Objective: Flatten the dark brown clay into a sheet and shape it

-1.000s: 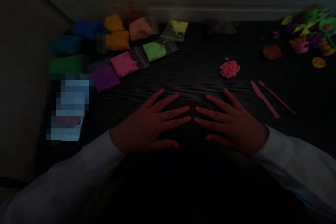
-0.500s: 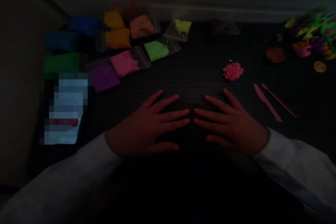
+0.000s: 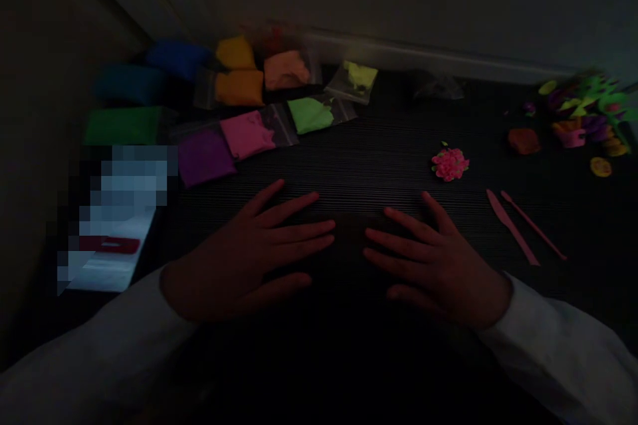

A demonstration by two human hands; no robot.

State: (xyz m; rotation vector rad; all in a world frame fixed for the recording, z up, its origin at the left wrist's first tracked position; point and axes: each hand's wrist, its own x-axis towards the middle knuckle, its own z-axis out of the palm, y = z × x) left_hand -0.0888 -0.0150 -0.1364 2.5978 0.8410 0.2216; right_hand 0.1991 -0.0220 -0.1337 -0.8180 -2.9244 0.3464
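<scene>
Over the dark table, my left hand is open, its fingers spread and nothing held. My right hand faces it with fingers also apart and empty; a gap separates the fingertips. Beyond the right fingers lies a pink clay flower with small green bits at its edge. To the right of that hand are a pink modelling knife and a thin pink modelling stick. A purple clay packet and a pink clay packet are nearest beyond my left hand. The scene is dim.
A lit phone, partly pixelated, lies at left beside a green packet. Orange, light green and yellow clay bags line the back. Far right are a reddish-brown lump and colourful clay figures. A wall stands behind.
My left hand has moved left, widening the gap between the hands. The view has tilted, so the table things sit lower in the picture. Both hands stay spread.
</scene>
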